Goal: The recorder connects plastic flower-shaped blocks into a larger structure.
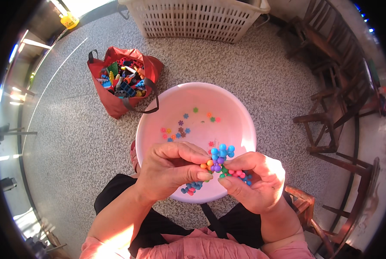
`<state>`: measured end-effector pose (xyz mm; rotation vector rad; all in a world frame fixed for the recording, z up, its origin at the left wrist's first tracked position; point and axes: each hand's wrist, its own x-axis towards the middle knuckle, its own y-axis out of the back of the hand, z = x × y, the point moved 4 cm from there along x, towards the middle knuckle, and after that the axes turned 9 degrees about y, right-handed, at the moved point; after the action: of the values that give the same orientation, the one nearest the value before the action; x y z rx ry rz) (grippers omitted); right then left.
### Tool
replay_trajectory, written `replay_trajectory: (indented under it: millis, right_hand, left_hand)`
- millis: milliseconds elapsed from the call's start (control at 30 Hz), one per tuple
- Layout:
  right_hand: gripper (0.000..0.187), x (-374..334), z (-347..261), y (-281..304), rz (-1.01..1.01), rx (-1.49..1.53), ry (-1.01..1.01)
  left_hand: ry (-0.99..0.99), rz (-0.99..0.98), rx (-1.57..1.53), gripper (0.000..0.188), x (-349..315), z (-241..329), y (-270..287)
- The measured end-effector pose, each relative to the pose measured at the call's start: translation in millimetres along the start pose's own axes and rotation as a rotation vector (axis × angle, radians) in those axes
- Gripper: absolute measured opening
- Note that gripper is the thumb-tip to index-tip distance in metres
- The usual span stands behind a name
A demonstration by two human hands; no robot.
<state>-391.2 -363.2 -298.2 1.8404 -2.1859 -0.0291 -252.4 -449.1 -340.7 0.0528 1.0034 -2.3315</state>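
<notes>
Between my two hands is a cluster of joined knobbly plastic building pieces (217,164), coloured blue, purple, orange, green and pink. My left hand (169,168) pinches its orange side between thumb and fingers; a dark blue and pink part hangs below that hand. My right hand (257,179) grips the green and pink side, with blue knobs showing past the fingers. Light blue knobs stick up at the top of the cluster. Beneath the hands sits a pale pink basin (197,88), with several small loose flower-shaped pieces (181,129) on its bottom.
A red bag (111,97) full of mixed toy bricks stands left of the basin on the speckled floor (63,142). Beyond it is a white slatted plastic crate (193,21). Wooden chairs (326,103) line the right side. A yellow container (69,20) is at far left.
</notes>
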Motion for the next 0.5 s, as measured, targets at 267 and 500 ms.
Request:
replay_trajectory:
  millis: [267, 500]
  right_hand:
    - [0.024, 1.8, -0.7, 0.4, 0.012, 0.083, -0.105]
    - [0.021, -0.9, 2.1, 2.3, -0.013, 0.079, -0.162]
  left_hand:
    - [0.001, 0.005, 0.059, 0.019, 3.1, -0.1, -0.5]
    - [0.027, -0.046, 0.155, 0.018, 5.1, -1.3, -1.5]
